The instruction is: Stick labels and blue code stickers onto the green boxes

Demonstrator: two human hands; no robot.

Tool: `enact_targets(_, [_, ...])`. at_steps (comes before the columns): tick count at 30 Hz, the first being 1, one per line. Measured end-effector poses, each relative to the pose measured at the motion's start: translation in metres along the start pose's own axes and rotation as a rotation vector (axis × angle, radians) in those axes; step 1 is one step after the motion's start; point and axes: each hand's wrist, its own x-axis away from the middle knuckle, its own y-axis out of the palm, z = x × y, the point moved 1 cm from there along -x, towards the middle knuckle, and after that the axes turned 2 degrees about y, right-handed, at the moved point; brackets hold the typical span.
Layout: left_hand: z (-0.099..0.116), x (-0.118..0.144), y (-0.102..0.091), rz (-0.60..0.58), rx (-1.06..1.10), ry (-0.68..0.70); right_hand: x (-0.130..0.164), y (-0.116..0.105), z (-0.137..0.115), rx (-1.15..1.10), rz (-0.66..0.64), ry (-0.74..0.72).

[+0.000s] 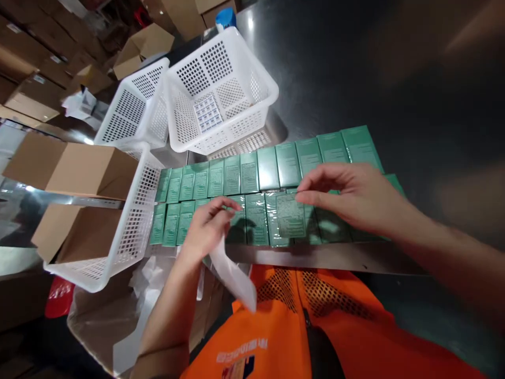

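Observation:
Two rows of green boxes [215, 179] stand side by side along the near edge of the metal table. My left hand [209, 223] is closed over the front row, and a white paper strip [233, 273] hangs from it past the table edge. My right hand [347, 195] pinches the upper right corner of a see-through printed label [291, 216], which lies over a front-row box. Whether the label touches the box throughout, I cannot tell. My right palm and wrist hide part of the boxes at the right end.
Behind the rows, a white basket [256, 118] holds small blue-and-white boxes [208, 112]. Another white basket [158, 123] stands beside it. At left, a third basket [132, 231] holds open cardboard cartons [89, 168]. Below it sits a bin [84, 316] with white paper scraps.

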Motion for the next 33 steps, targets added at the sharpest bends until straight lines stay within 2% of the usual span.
enact_targets(3, [0.000,0.010,0.029,-0.247,-0.214,0.038,-0.004,0.011,0.018,-0.150,-0.063,0.132])
enact_targets(5, [-0.005,0.015,0.040,-0.335,-0.266,0.040,-0.001,0.020,0.026,-0.181,-0.046,0.158])
enact_targets(7, [-0.013,0.019,0.047,-0.369,-0.284,0.016,0.004,0.027,0.031,-0.177,-0.017,0.179])
enact_targets(11, [-0.028,0.024,0.054,-0.338,-0.298,-0.034,0.012,0.039,0.037,-0.047,0.028,0.160])
enact_targets(16, [-0.035,0.028,0.063,-0.326,-0.371,-0.111,0.014,0.048,0.049,0.225,0.084,0.011])
enact_targets(21, [-0.038,0.024,0.069,-0.311,-0.418,-0.130,0.014,0.054,0.059,0.304,0.090,0.054])
enact_targets(33, [-0.025,0.014,0.075,-0.357,-0.578,-0.217,0.019,0.061,0.059,0.468,0.079,0.039])
